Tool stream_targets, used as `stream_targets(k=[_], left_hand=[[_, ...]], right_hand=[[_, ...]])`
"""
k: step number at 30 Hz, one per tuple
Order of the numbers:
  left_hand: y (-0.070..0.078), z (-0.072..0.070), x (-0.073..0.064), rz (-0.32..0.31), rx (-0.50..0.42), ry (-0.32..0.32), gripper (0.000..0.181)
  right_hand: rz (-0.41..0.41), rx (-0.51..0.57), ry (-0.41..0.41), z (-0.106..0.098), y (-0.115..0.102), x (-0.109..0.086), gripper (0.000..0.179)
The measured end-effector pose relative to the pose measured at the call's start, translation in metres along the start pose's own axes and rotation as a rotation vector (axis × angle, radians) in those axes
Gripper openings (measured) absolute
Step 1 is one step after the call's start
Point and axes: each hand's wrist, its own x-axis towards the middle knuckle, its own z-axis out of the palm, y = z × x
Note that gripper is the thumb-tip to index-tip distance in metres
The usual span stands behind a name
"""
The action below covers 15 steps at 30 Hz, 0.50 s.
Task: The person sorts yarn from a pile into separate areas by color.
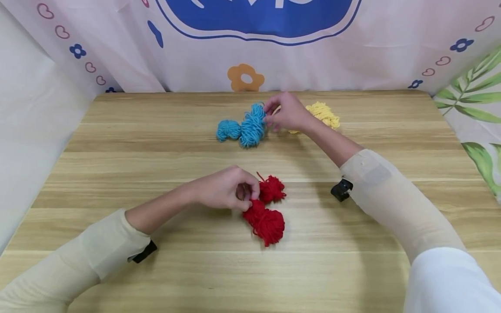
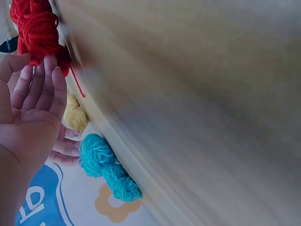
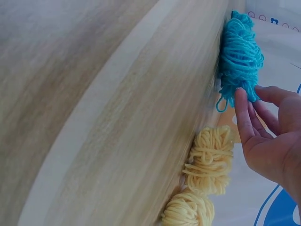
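Observation:
Near the middle of the table, my left hand (image 1: pixel 225 187) pinches the upper end of a red yarn bundle (image 1: pixel 270 226) between thumb and fingertips. Right behind it lies a smaller red yarn clump (image 1: pixel 272 189) with a loose strand. Farther back, my right hand (image 1: pixel 289 113) holds the right end of a blue yarn bundle (image 1: pixel 252 130); the right wrist view shows thumb and forefinger on either side of that blue end (image 3: pixel 242 61). A smaller blue yarn ball (image 1: pixel 228 130) sits against its left side. Yellow yarn (image 1: pixel 324 115) lies behind the right wrist, partly hidden.
The wooden table (image 1: pixel 156 174) meets a white printed curtain (image 1: pixel 195 65) at its back edge. In the right wrist view the yellow yarn shows as two bundles, a tied one (image 3: pixel 210 160) and a rounder one (image 3: pixel 188 210). Both forearms reach across the table.

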Motion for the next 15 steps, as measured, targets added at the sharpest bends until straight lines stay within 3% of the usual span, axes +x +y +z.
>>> stream_targets(k=[15], left_hand=[[-0.0001,-0.0066,0.0042,0.019,-0.016,0.001,0.013]], right_hand=[[-0.016,0.011,0.006,-0.0017,-0.0010,-0.0080,0.019]])
